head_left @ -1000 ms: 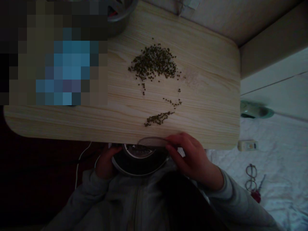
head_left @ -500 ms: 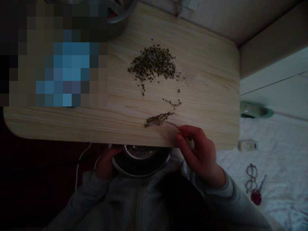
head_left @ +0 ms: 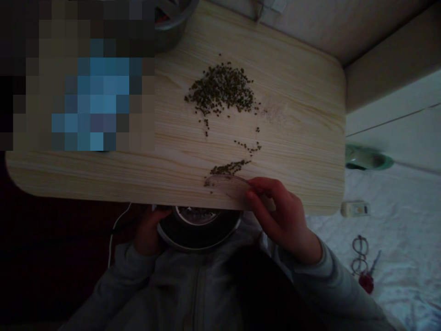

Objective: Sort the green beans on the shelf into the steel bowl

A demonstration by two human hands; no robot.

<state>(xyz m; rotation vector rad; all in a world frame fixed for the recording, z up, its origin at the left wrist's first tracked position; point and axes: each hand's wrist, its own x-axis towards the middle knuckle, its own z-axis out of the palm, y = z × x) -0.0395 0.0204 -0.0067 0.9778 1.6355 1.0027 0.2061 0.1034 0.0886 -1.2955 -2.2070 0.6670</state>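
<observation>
My right hand (head_left: 284, 218) pinches the edge of a thin, see-through round piece (head_left: 227, 185), perhaps a small lid or dish, tilted over the wood-grain table (head_left: 296, 151) near its front edge. A narrow row of small dark green-brown grains (head_left: 229, 168) lies along its far rim. Farther back on the table is a larger heap of the same grains (head_left: 222, 89). My left hand (head_left: 148, 232) grips the left side of a dark round pan-like vessel (head_left: 195, 236) below the table edge. Inside shows a lighter ring with dark bits; the table hides the rest.
A large metal basin (head_left: 175, 27) stands at the back left, beside a blurred-out area. On the white bedding at right lie glasses (head_left: 360, 255), a dark red object (head_left: 366, 282) and a small pale device (head_left: 355, 208). A green object (head_left: 368, 157) lies by the wall.
My right hand has drawn the clear piece slightly left and toward me. A few grains now lie at its left end, nearer the edge. The vessel has shifted slightly left.
</observation>
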